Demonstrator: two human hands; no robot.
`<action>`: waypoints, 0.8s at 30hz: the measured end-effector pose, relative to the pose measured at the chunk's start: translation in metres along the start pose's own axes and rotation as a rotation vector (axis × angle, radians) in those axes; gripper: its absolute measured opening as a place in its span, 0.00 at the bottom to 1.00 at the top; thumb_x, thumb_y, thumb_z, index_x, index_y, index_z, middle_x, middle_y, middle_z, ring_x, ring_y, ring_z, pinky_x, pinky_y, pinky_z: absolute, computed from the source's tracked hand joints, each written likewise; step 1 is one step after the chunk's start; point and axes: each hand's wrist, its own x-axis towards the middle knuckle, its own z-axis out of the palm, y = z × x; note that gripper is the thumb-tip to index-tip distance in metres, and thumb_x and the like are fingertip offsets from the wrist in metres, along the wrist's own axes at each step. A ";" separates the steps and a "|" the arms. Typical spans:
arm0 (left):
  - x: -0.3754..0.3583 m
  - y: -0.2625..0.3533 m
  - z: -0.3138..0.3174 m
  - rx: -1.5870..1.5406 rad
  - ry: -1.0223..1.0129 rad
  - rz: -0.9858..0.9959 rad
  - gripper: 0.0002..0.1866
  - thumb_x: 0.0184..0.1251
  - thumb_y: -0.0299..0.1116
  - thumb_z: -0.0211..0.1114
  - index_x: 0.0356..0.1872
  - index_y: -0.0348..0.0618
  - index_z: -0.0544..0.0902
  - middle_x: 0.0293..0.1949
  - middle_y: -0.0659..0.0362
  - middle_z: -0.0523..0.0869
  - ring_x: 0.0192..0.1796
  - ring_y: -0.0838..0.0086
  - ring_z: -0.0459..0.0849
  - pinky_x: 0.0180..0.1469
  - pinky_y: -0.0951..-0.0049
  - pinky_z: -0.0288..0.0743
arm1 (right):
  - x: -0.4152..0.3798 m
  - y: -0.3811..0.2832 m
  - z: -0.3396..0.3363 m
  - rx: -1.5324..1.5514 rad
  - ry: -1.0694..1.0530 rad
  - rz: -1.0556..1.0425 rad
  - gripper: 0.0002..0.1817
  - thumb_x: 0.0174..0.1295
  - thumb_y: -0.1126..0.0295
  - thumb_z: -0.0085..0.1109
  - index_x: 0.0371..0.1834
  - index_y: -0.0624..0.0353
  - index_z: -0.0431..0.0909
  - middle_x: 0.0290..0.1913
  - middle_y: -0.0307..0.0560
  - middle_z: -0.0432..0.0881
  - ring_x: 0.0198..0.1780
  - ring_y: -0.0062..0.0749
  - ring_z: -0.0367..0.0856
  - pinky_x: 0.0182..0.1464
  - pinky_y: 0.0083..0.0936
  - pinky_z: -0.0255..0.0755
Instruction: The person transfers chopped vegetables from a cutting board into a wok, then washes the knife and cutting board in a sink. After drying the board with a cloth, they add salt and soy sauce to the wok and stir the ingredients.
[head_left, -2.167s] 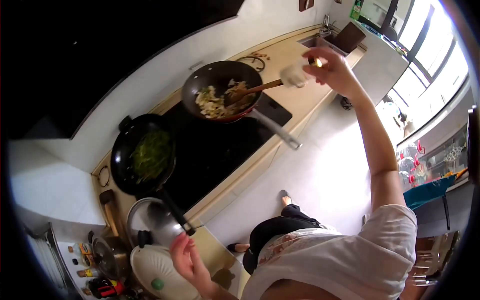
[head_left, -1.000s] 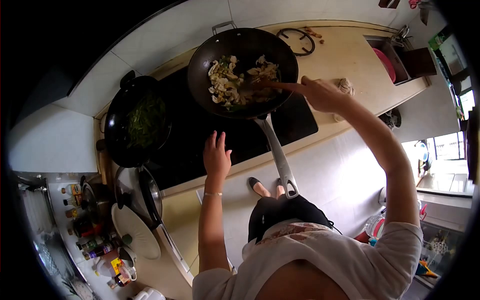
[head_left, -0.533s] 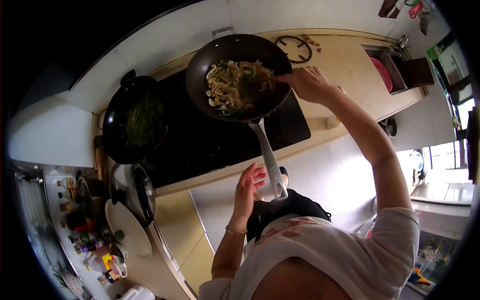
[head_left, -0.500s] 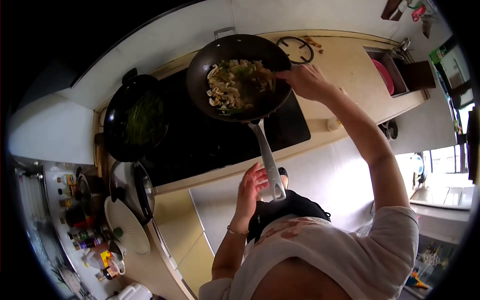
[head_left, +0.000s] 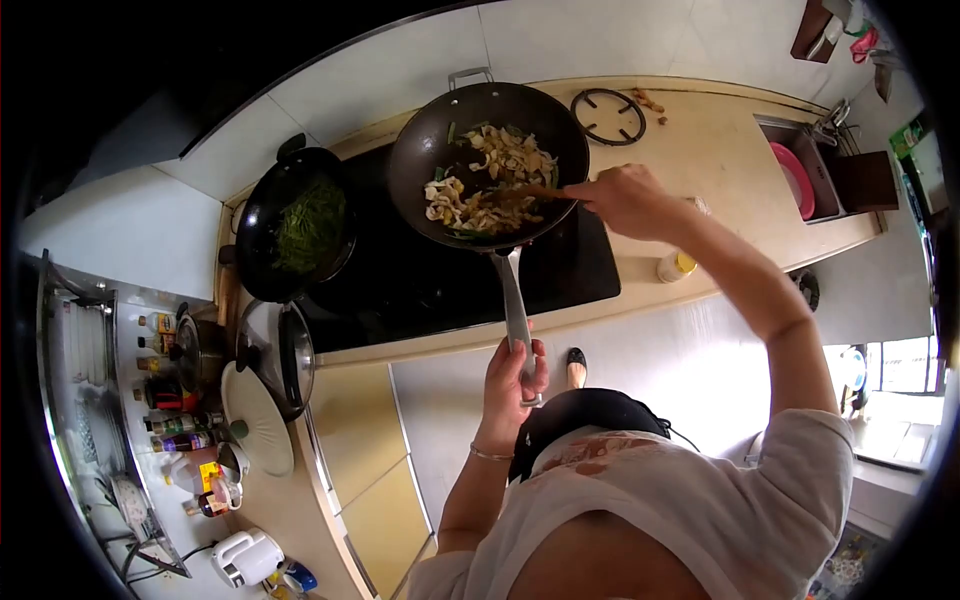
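My left hand (head_left: 515, 378) is closed round the long metal handle (head_left: 514, 300) of a dark wok (head_left: 425, 140). In the wok lie pale sliced pieces (head_left: 510, 155) with bits of green. My right hand (head_left: 628, 202), at the wok's right rim, grips a wooden spatula (head_left: 548, 192) whose far end is among the food. Left of this wok, a second black pan (head_left: 258, 235) holds green vegetables (head_left: 312, 228).
A black hob (head_left: 420, 300) lies under the wok. Right of it are a round pan stand (head_left: 608, 117), a yellow-lidded jar (head_left: 676, 266) and a sink (head_left: 828, 165) with a pink basin (head_left: 793, 181). Lids (head_left: 257, 418) and bottles (head_left: 185, 441) stand at the left.
My left hand has closed round the wok handle. My right hand has moved down slightly with the spatula, now clearer to see, and the food is spread differently. The view has shifted a little.
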 end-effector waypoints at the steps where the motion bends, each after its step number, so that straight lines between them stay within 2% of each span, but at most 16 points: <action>1: 0.001 -0.001 0.002 -0.003 0.031 0.014 0.19 0.62 0.41 0.53 0.51 0.41 0.69 0.29 0.59 0.75 0.19 0.81 0.70 0.17 0.87 0.59 | -0.013 0.006 -0.012 0.120 0.040 -0.057 0.20 0.56 0.72 0.46 0.52 0.39 0.70 0.29 0.50 0.79 0.32 0.39 0.78 0.36 0.31 0.69; 3: 0.001 -0.001 0.001 0.001 0.019 0.014 0.19 0.62 0.41 0.53 0.51 0.41 0.69 0.30 0.59 0.75 0.20 0.80 0.71 0.17 0.87 0.59 | -0.021 0.000 -0.017 0.235 0.077 -0.113 0.17 0.56 0.70 0.48 0.49 0.40 0.73 0.28 0.49 0.79 0.32 0.37 0.78 0.36 0.31 0.69; 5: 0.002 -0.002 0.000 0.008 0.000 0.018 0.19 0.62 0.40 0.54 0.50 0.41 0.70 0.30 0.59 0.75 0.20 0.79 0.71 0.17 0.86 0.60 | -0.013 -0.016 -0.006 0.224 -0.089 -0.078 0.15 0.55 0.68 0.47 0.46 0.46 0.76 0.38 0.46 0.79 0.39 0.43 0.77 0.44 0.30 0.69; 6: 0.003 -0.002 0.000 0.002 -0.004 0.023 0.19 0.62 0.40 0.54 0.50 0.41 0.70 0.30 0.59 0.75 0.20 0.79 0.71 0.17 0.86 0.60 | 0.003 -0.019 0.020 0.273 0.026 -0.090 0.16 0.55 0.67 0.47 0.47 0.43 0.75 0.36 0.49 0.79 0.40 0.43 0.77 0.44 0.31 0.69; 7: 0.004 -0.003 0.000 -0.005 0.000 0.018 0.19 0.62 0.40 0.54 0.50 0.41 0.70 0.30 0.59 0.75 0.20 0.78 0.71 0.17 0.85 0.61 | 0.017 -0.022 0.031 0.266 0.027 -0.096 0.16 0.55 0.67 0.47 0.47 0.43 0.75 0.36 0.49 0.79 0.40 0.43 0.77 0.44 0.31 0.69; 8: 0.003 -0.003 -0.001 -0.005 0.006 0.010 0.18 0.62 0.40 0.54 0.50 0.41 0.69 0.30 0.59 0.75 0.20 0.78 0.71 0.17 0.85 0.61 | 0.033 -0.027 0.038 0.308 0.110 -0.023 0.16 0.55 0.67 0.47 0.47 0.42 0.75 0.36 0.50 0.79 0.40 0.43 0.77 0.43 0.32 0.70; 9: 0.001 -0.002 -0.001 -0.001 0.009 0.013 0.18 0.62 0.40 0.54 0.50 0.41 0.69 0.30 0.59 0.75 0.20 0.78 0.71 0.17 0.85 0.61 | 0.045 -0.028 0.042 0.354 0.195 0.051 0.16 0.55 0.67 0.46 0.47 0.40 0.75 0.35 0.51 0.79 0.39 0.43 0.77 0.42 0.32 0.70; 12: 0.003 0.001 0.001 0.022 -0.017 -0.006 0.19 0.62 0.41 0.54 0.50 0.42 0.68 0.30 0.59 0.73 0.20 0.78 0.71 0.18 0.85 0.62 | 0.075 -0.020 0.038 0.355 0.324 0.068 0.18 0.55 0.67 0.45 0.49 0.37 0.73 0.34 0.52 0.78 0.38 0.43 0.77 0.40 0.33 0.71; 15: 0.005 -0.003 -0.003 0.007 -0.030 -0.011 0.20 0.62 0.41 0.54 0.50 0.42 0.67 0.31 0.59 0.73 0.20 0.78 0.71 0.18 0.86 0.62 | 0.112 -0.024 0.046 0.348 0.338 0.161 0.19 0.55 0.68 0.45 0.50 0.37 0.72 0.34 0.53 0.78 0.37 0.43 0.77 0.38 0.34 0.71; 16: 0.005 -0.003 -0.001 0.004 -0.026 -0.004 0.20 0.62 0.41 0.54 0.50 0.42 0.67 0.31 0.59 0.73 0.20 0.78 0.71 0.18 0.86 0.62 | 0.121 -0.023 0.063 0.274 0.362 0.108 0.20 0.55 0.69 0.45 0.52 0.36 0.71 0.32 0.54 0.78 0.36 0.44 0.77 0.36 0.35 0.71; 19: 0.002 0.000 0.000 0.037 -0.011 -0.021 0.19 0.62 0.41 0.53 0.50 0.42 0.67 0.30 0.59 0.73 0.21 0.78 0.71 0.18 0.84 0.63 | 0.078 -0.039 0.065 0.176 0.325 0.050 0.19 0.56 0.67 0.46 0.52 0.38 0.70 0.34 0.52 0.78 0.37 0.45 0.76 0.36 0.34 0.70; 21: 0.003 -0.001 -0.002 0.009 -0.050 -0.014 0.18 0.63 0.41 0.52 0.50 0.43 0.67 0.30 0.59 0.73 0.21 0.78 0.71 0.19 0.84 0.63 | 0.039 -0.036 0.044 0.094 0.168 0.069 0.20 0.54 0.67 0.49 0.52 0.36 0.70 0.33 0.51 0.78 0.34 0.43 0.76 0.33 0.33 0.69; 23: 0.004 -0.002 -0.003 0.011 -0.052 -0.009 0.17 0.64 0.40 0.51 0.50 0.43 0.67 0.30 0.59 0.73 0.21 0.78 0.71 0.19 0.84 0.63 | 0.009 -0.018 0.021 0.108 0.202 -0.043 0.19 0.54 0.70 0.47 0.51 0.39 0.71 0.30 0.49 0.78 0.31 0.41 0.77 0.34 0.35 0.68; 24: 0.004 -0.002 -0.004 0.025 -0.063 -0.013 0.17 0.64 0.40 0.51 0.50 0.44 0.67 0.30 0.59 0.73 0.22 0.78 0.71 0.19 0.84 0.63 | -0.007 -0.014 -0.001 0.139 0.150 -0.041 0.17 0.55 0.69 0.48 0.49 0.41 0.73 0.30 0.48 0.79 0.31 0.39 0.77 0.36 0.33 0.68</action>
